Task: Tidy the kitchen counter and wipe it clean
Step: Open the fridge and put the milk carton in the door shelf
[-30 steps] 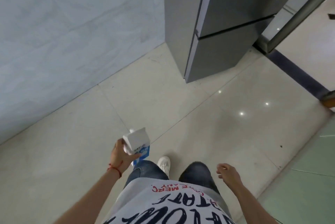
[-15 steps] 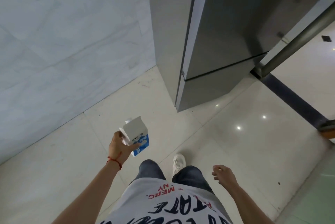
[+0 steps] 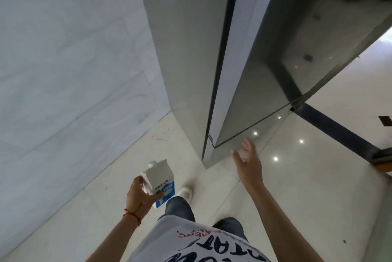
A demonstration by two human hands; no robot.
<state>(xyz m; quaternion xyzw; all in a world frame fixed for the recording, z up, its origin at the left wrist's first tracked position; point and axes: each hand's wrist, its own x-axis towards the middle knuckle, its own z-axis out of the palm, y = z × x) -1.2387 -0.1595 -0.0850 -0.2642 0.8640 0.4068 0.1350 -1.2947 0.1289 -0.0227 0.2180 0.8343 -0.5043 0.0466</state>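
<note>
Head view: left hand (image 3: pixel 141 196) grips the milk carton (image 3: pixel 159 181); right hand (image 3: pixel 247 161), fingers spread and empty, reaches toward the fridge door (image 3: pixel 265 70) just ahead. Putting-away step; next, pull that door open.

Home kitchen: tall grey fridge (image 3: pixel 244 53), marbled wall tiles (image 3: pixel 70 66), glossy floor (image 3: pixel 307 187).

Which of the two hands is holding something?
The left hand, with the red wrist string, grips the milk carton; the right hand is open and empty.
</note>
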